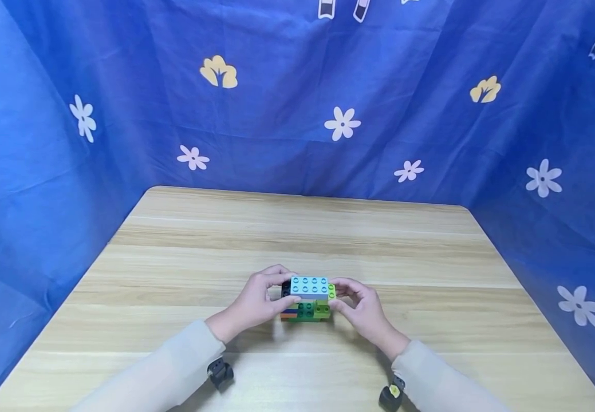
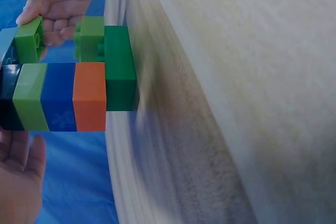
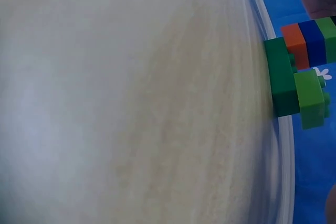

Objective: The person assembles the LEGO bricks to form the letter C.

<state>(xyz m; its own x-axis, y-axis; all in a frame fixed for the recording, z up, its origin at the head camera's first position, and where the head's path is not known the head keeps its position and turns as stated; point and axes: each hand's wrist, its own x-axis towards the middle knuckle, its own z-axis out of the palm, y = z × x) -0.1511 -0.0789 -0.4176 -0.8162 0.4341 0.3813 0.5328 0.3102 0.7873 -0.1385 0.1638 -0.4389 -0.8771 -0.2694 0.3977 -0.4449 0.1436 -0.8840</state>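
Observation:
A stack of toy building bricks stands mid-table, a dark green brick (image 2: 119, 69) at its base. On one end rise an orange brick (image 2: 89, 97), a blue brick (image 2: 58, 97), a light green brick (image 2: 32, 97) and a black brick (image 2: 10, 98); a lower light green brick (image 3: 310, 98) sits on the other end. A light blue eight-stud brick (image 1: 309, 284) spans the top. My left hand (image 1: 257, 298) grips the stack's upper left end, thumb in front, fingers behind. With thumb and fingers, my right hand (image 1: 363, 306) pinches an upper light green brick (image 2: 30, 40) jutting out under the light blue brick's right end.
The wood-grain table (image 1: 199, 246) extends around the stack on all sides. Blue cloth (image 1: 276, 114) with flower prints hangs behind it and at both sides. Each wrist wears a small black camera, one on the left (image 1: 220, 372) and one on the right (image 1: 391, 396).

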